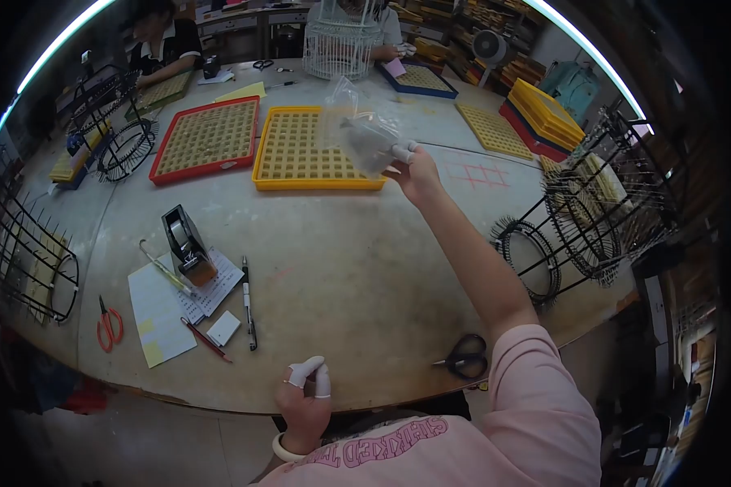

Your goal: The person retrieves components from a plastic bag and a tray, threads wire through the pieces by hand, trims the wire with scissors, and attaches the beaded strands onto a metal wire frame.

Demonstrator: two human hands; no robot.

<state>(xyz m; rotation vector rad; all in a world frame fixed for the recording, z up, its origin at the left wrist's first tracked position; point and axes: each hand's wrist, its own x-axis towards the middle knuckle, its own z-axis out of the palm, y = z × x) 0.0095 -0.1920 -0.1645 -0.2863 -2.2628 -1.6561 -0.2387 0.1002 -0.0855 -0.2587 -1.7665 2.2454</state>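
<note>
My right hand (415, 172) is stretched out over the far part of the table, its fingers closed on a clear plastic bag (371, 140). Something greyish shows inside the bag, too blurred to name. Beneath and behind the bag lies a yellow tray (292, 150) with a grid of small square compartments, its right part covered by the bag. My left hand (307, 398) rests at the near table edge, fingers curled in, with white cots on two of them. Nothing shows between those fingers.
A red-rimmed tray (207, 140) lies left of the yellow one. Nearer are a tape dispenser (188, 243), papers (158, 312), a black pen (248, 304), orange scissors (109, 325) and black scissors (465, 356). Black wire racks (577, 215) stand right. Other people sit across the table.
</note>
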